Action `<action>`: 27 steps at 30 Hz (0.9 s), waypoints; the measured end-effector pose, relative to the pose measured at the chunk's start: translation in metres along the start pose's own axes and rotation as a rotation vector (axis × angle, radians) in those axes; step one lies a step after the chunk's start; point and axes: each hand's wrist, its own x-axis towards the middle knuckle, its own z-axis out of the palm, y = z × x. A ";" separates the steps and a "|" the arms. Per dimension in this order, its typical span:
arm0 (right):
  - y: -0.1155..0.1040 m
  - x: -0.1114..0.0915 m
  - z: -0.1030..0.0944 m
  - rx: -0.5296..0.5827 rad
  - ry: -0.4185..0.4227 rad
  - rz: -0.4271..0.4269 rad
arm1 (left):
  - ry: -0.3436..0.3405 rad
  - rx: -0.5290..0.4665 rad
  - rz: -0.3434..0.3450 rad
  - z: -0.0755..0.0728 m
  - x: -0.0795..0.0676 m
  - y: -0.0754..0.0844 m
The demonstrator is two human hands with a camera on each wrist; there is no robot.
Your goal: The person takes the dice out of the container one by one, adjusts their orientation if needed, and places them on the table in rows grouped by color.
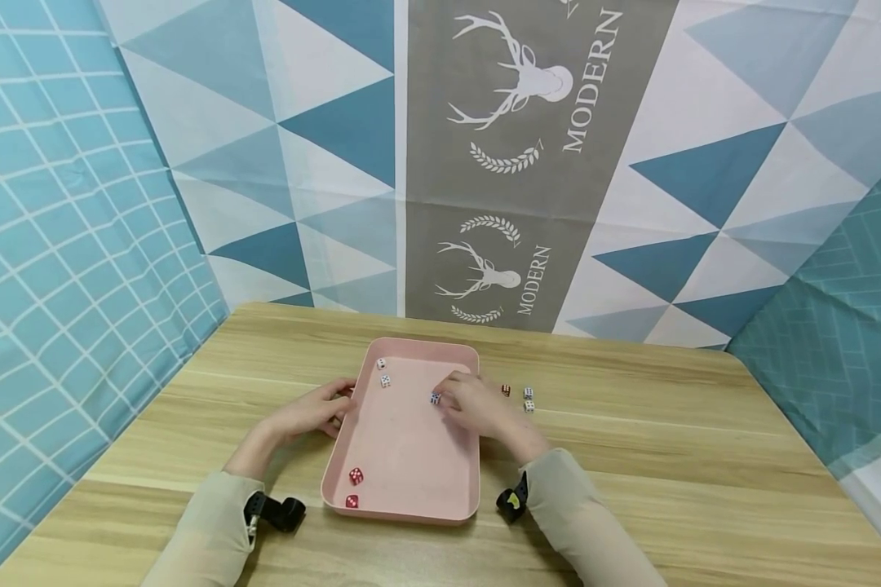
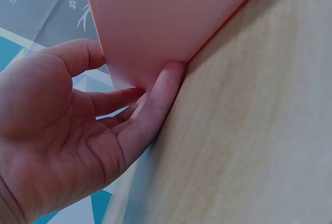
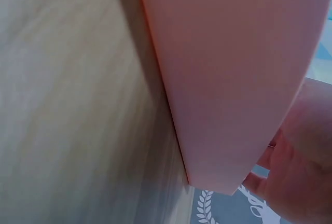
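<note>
A shallow pink tray [image 1: 411, 517] lies on the wooden table. My left hand [image 1: 316, 410] rests against its left side; in the left wrist view the fingertips touch the outer wall and the thumb is at the rim. Over the tray's right wall reaches my right hand [image 1: 477, 405], its fingertips pinching a white die [image 1: 435, 398] with blue pips just inside. Two white dice, one [image 1: 382, 364] behind the other [image 1: 385, 381], sit in the far left corner. Near left, inside the tray, are two red dice [image 1: 356, 475]. The right wrist view mostly hides my fingertips behind the wall.
To the right of the tray, on the table, are a dark red die [image 1: 506, 390] and two white dice [image 1: 529, 393]. A patterned curtain [image 1: 352, 163] hangs behind the table [image 1: 668, 456], and a blue grid curtain [image 1: 66, 204] is at the left.
</note>
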 end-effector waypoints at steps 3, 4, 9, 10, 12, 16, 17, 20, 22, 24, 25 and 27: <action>0.000 0.001 0.002 -0.023 -0.008 -0.001 | -0.001 0.000 -0.001 0.000 0.000 -0.001; 0.000 0.002 0.003 -0.030 -0.012 -0.001 | -0.002 0.000 -0.001 0.000 0.000 -0.001; -0.002 0.002 0.003 -0.038 -0.034 0.016 | -0.001 -0.002 -0.002 0.000 0.000 -0.001; -0.002 0.002 0.003 -0.040 -0.035 0.016 | 0.000 -0.003 -0.001 0.000 0.000 -0.001; -0.003 0.002 0.003 -0.036 -0.039 0.021 | 0.003 0.001 -0.001 0.000 0.000 0.000; -0.003 0.003 0.005 -0.043 -0.036 0.022 | 0.006 0.013 -0.005 0.001 -0.001 0.000; -0.004 0.003 0.005 -0.046 -0.034 0.022 | 0.006 0.015 -0.005 0.001 -0.001 0.000; -0.004 0.003 0.007 -0.069 -0.030 0.020 | 0.008 0.012 -0.005 0.001 0.000 0.000; -0.004 0.004 0.007 -0.080 -0.033 0.017 | 0.008 0.010 -0.003 0.001 0.000 0.000; -0.003 0.004 0.008 -0.088 -0.031 0.012 | 0.008 0.010 -0.004 0.000 0.000 0.000; -0.003 0.004 0.008 -0.092 -0.025 0.006 | 0.007 0.010 -0.004 0.000 0.000 0.000; -0.003 0.004 0.008 -0.094 -0.008 -0.006 | 0.005 0.009 -0.003 0.000 0.000 0.000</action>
